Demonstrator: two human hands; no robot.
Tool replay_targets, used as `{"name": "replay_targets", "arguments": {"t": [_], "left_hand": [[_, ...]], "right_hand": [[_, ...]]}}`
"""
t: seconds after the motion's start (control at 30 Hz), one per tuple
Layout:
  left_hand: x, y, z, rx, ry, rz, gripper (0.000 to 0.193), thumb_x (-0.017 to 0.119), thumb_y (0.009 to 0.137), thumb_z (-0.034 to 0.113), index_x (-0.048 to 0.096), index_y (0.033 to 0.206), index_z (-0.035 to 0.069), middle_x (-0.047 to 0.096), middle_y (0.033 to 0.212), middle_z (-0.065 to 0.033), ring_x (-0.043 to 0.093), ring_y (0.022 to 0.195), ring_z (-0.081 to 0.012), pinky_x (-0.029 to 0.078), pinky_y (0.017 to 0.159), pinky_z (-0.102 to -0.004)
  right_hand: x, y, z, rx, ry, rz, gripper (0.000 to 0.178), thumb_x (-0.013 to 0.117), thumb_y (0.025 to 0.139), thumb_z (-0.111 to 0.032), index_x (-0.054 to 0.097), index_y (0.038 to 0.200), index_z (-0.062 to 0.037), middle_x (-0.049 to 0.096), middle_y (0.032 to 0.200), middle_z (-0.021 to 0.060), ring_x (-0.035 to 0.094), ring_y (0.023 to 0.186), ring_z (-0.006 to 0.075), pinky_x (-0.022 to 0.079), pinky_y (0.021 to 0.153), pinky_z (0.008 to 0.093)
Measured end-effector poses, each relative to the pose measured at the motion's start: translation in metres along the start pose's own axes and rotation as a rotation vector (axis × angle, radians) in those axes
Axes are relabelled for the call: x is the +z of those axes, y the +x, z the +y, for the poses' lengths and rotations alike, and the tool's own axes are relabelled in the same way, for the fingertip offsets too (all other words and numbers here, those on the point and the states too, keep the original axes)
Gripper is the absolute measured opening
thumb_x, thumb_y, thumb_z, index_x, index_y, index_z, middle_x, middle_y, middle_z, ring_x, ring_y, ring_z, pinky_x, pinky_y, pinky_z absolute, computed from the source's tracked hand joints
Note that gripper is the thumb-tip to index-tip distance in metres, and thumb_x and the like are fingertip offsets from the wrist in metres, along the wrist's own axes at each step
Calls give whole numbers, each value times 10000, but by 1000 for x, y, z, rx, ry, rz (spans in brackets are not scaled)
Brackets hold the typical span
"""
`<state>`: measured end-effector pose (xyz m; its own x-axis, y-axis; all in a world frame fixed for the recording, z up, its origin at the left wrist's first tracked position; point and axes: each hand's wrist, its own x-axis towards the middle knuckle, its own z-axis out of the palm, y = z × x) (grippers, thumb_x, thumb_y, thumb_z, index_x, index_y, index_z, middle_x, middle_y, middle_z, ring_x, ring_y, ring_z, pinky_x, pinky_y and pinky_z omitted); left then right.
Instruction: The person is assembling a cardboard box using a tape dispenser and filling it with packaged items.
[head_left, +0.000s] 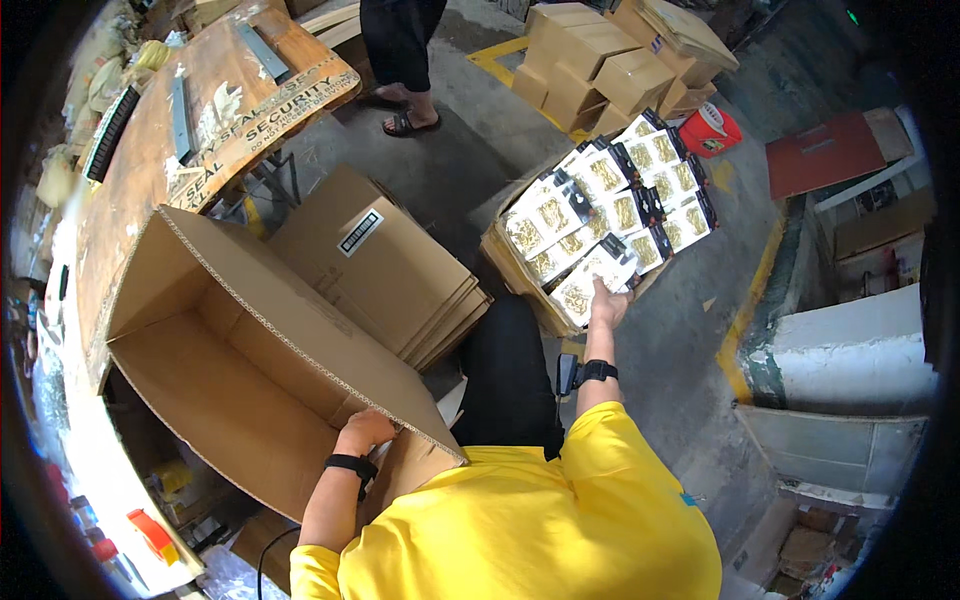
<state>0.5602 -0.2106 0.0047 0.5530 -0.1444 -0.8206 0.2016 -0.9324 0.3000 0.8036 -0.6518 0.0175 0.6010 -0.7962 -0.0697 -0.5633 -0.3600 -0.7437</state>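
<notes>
My left hand [368, 430] is closed on the near rim of a large, open-topped cardboard box [300, 300], which lies tilted on my left. Its visible inside shows bare brown board. Out to the right, my right hand [610, 298] grips the near edge of a flat white pack [577, 296] with gold-coloured pieces showing in it. That pack lies at the near end of a shallow carton [500, 262] heaped with several similar white packs [600, 175] with black headers. The fingertips of my right hand are partly hidden against the pack.
Flattened cardboard [370, 255] leans beyond the large box. A wooden worktable [240, 120] with metal strips runs along the left. Another person's feet [410, 118] stand ahead. Stacked brown cartons [590, 60] and a red bucket [710, 130] are at the far right.
</notes>
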Motion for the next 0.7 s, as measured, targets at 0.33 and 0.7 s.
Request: {"name": "replay_targets", "arguments": {"t": [0.33,0.7], "left_hand": [[-79,-64,69,-94,90,100,369,563,782,265,636,1091,78,617,1123,-153,589,1059,-297,459,906,-405],[-183,-205,143,42,207,557,207,553,786,145,659,884,-3,639,820,-192,634,753,-356,511,697,-439]], "right_hand": [[-10,-13,-13,-116,649,-362,383,734,708,-12,588,1056,58,642,1011,106,616,870,166,480,771,283],[-114,-114,-184,-590,601,-367,306,672,759,-11,571,1039,61,659,947,104,615,835,143,486,739,283]]}}
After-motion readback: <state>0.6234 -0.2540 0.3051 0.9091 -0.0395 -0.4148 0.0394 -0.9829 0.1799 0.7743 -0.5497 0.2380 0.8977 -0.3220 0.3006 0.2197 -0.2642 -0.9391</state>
